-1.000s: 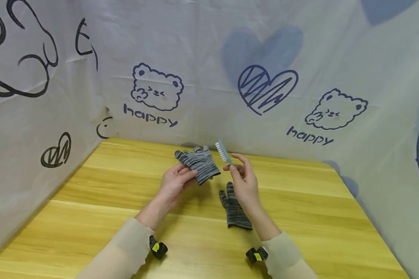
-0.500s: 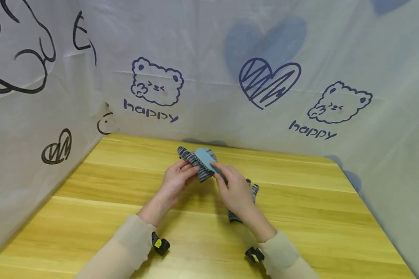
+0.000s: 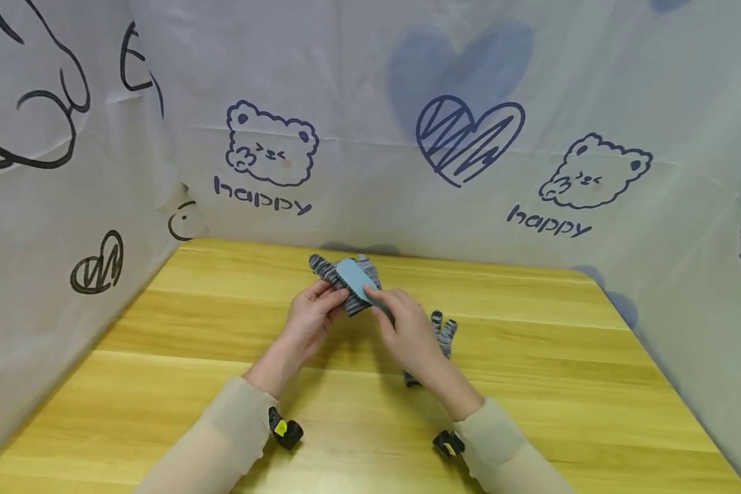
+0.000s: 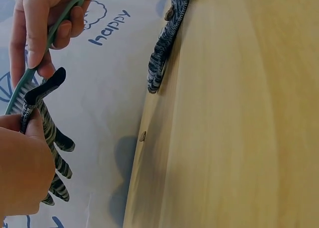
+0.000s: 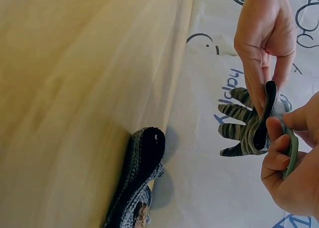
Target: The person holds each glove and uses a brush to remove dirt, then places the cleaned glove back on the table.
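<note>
My left hand (image 3: 311, 317) pinches a grey-and-black striped knit glove (image 3: 359, 306) near its cuff, holding it above the table. In my right hand (image 3: 412, 337) is a light blue brush (image 3: 353, 276), gripped by its handle. The brush's back faces up in the head view, and its white bristles (image 4: 26, 91) lie against the glove in the left wrist view. From the right wrist view, the held glove's fingers (image 5: 234, 123) hang away from the brush. A second matching glove (image 3: 446, 336) lies on the table, partly hidden behind my right hand and wrist.
The yellow wood-grain table (image 3: 549, 370) reaches back to a white cloth wall (image 3: 370, 199) printed with hearts, bear faces and "happy". More of this cloth hangs at the left and right sides. Black cameras are strapped at both wrists.
A second ago the brush was held upright, apart from the glove. My right hand has turned it over and brought it left onto the glove; it has since shifted slightly.
</note>
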Demonstrator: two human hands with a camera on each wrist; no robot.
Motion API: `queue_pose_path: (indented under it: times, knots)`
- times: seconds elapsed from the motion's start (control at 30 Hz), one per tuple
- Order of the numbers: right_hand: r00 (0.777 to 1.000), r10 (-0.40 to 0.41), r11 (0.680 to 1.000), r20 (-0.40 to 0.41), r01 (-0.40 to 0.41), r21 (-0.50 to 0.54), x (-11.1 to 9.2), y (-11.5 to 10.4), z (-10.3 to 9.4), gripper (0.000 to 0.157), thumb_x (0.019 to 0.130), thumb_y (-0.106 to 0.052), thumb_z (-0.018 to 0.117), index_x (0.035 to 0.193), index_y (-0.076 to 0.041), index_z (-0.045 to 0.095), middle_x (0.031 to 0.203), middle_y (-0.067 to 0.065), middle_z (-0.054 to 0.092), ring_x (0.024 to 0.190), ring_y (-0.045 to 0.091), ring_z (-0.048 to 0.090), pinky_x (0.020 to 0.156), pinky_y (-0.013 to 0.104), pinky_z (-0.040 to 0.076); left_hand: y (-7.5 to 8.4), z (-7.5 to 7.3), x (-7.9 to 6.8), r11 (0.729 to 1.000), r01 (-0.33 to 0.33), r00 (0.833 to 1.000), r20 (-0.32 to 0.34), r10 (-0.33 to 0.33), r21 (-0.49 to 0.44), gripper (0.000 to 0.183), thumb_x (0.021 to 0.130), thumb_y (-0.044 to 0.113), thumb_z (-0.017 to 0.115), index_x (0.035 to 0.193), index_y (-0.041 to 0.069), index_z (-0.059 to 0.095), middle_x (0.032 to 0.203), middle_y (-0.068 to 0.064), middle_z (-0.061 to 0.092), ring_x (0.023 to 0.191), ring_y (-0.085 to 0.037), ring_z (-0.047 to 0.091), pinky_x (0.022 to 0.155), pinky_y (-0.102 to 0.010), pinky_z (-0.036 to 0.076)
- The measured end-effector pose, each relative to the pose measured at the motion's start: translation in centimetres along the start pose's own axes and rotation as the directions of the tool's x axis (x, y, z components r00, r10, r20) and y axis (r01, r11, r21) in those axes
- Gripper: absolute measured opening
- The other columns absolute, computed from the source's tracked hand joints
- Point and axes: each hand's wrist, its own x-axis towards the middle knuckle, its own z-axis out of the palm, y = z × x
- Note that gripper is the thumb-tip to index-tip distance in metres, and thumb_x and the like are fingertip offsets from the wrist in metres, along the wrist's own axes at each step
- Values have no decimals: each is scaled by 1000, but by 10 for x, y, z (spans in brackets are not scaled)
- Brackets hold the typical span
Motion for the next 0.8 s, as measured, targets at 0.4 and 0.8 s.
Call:
queue_pose_path:
  times: [0.4,0.8]
  knots:
    - [999,4,1000,-36,-4,2,1,8,-1,36,105,-7,63,140,-10,66,113,11,71,74,16,55,63,32,47,0,-4,2,1000,-27,1000,8,27,11,54,101,-14,53,152,-14,38,153,-33,44,106,-7,69,93,-22,58]
    - [991,36,997,-131,-45,-61,4,17,-6,35,101,-4,67,136,-7,70,109,14,72,74,19,59,61,33,48,4,-2,1,1000,-22,1000,22,22,22,52,99,-15,53,150,-15,41,151,-34,46,106,-10,69,93,-23,58]
